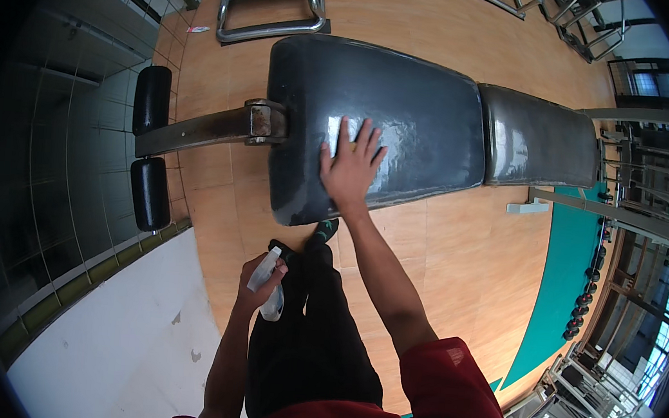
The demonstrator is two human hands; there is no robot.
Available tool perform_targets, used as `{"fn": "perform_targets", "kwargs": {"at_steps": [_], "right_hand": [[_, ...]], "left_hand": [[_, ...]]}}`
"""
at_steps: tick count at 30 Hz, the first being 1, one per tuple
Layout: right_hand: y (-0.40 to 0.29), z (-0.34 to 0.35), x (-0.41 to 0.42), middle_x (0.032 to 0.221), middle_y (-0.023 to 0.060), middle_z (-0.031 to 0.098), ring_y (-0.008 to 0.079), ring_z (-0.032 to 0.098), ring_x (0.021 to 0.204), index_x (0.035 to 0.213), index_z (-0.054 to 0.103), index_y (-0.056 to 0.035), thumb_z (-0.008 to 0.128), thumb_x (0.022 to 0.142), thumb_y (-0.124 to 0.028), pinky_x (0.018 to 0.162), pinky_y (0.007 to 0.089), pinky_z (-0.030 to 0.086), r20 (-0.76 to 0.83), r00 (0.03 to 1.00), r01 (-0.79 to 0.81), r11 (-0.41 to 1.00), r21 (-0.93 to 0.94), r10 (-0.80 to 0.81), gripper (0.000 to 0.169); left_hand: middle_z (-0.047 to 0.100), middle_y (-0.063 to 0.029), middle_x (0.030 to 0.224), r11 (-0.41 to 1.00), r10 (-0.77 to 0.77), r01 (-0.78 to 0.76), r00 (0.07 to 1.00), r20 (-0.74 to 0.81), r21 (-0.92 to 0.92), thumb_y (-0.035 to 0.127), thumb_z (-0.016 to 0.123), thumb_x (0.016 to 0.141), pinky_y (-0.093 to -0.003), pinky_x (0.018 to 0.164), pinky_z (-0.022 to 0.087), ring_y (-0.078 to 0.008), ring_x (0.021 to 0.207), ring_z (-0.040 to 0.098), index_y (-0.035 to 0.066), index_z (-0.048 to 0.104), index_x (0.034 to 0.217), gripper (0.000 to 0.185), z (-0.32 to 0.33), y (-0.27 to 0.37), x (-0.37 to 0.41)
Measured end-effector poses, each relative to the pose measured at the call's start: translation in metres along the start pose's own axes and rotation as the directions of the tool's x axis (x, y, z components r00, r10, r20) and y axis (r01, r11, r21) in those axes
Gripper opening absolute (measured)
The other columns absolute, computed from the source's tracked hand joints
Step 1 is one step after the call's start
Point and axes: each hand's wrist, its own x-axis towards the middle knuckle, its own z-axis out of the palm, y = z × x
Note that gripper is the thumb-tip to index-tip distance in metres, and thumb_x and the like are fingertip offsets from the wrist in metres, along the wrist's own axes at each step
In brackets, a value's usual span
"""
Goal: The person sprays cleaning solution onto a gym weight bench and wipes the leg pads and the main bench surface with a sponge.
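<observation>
My left hand (261, 280) is closed around a clear plastic spray bottle (273, 304) with a white trigger head, low in front of my legs. With its fingers spread, my right hand (352, 166) lies flat on the glossy dark vinyl pad (429, 128) of a weight bench. Something yellowish shows between the fingers; whether the palm covers a cloth cannot be told. A shorter pad (537, 139) adjoins the wide one on the right. From the wide pad's left end a worn metal bar (199, 130) runs to black foam rollers (150, 194).
A chrome-framed bench (269, 30) stands beyond the pad. At the left are a white wall (124, 334) and dark tiled panels. Dumbbells (583, 305) line a green mat (547, 273) at the right, with gym machines behind. My feet are on the floor beside the bench.
</observation>
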Motion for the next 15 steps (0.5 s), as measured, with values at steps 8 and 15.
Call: {"fn": "perform_targets", "kwargs": {"at_steps": [8, 15], "right_hand": [[0.093, -0.012, -0.061, 0.164, 0.0275, 0.018, 0.0455, 0.012, 0.153, 0.157, 0.036, -0.0212, 0.046, 0.101, -0.048, 0.115, 0.0727, 0.008, 0.02, 0.972, -0.235, 0.971, -0.044, 0.236, 0.062], [0.035, -0.002, 0.007, 0.161, 0.0305, 0.022, 0.0461, 0.016, 0.152, 0.157, 0.033, -0.0087, 0.046, 0.101, -0.052, 0.116, 0.0698, 0.007, -0.056, 0.985, -0.165, 0.986, -0.032, 0.163, 0.072]], "left_hand": [[0.063, -0.0014, 0.075, 0.999, -0.001, 0.0, 1.0, 0.02, 0.041, 0.011, 0.069, 0.094, -0.0255, 0.062, 0.046, -0.0086, 0.066, 0.057, 0.002, 0.065, 0.091, 0.01, -0.006, 0.008, -0.01], [0.066, -0.0039, 0.085, 0.999, 0.044, -0.044, 0.999, -0.007, 0.0, 0.008, 0.068, 0.093, -0.0277, 0.072, 0.049, -0.0102, 0.079, 0.06, 0.002, 0.064, 0.094, 0.008, 0.003, 0.006, 0.012]]}}
